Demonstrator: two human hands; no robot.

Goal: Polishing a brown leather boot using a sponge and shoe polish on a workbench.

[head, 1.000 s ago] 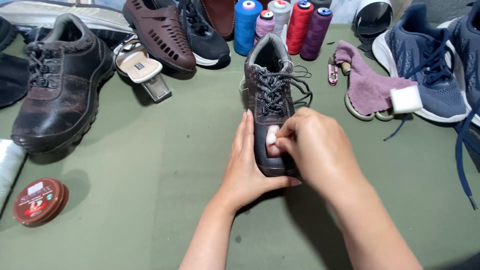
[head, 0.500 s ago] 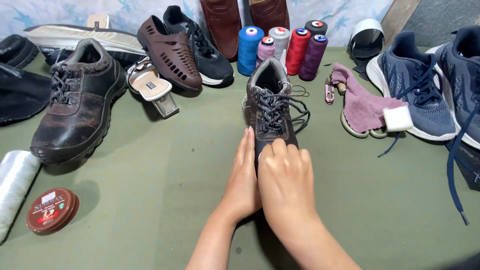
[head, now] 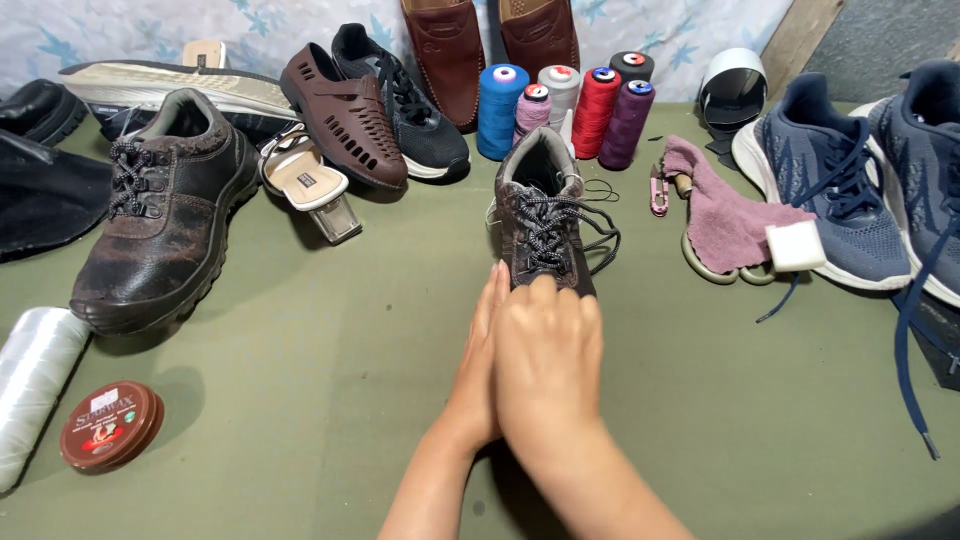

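Observation:
A small dark brown laced shoe stands in the middle of the green table, toe toward me. My right hand lies flat over its toe and hides it. My left hand presses against the shoe's left side, fingers straight and together. A white piece seen earlier at the toe is hidden now.
A large brown boot lies at left, a round red polish tin and a white thread roll at front left. Several thread cones, sandals and loafers stand behind. A pink cloth and blue sneakers are at right.
My right hand has slid forward and flattened over the toe, covering the white piece it pinched a second ago. My view has tilted up slightly.

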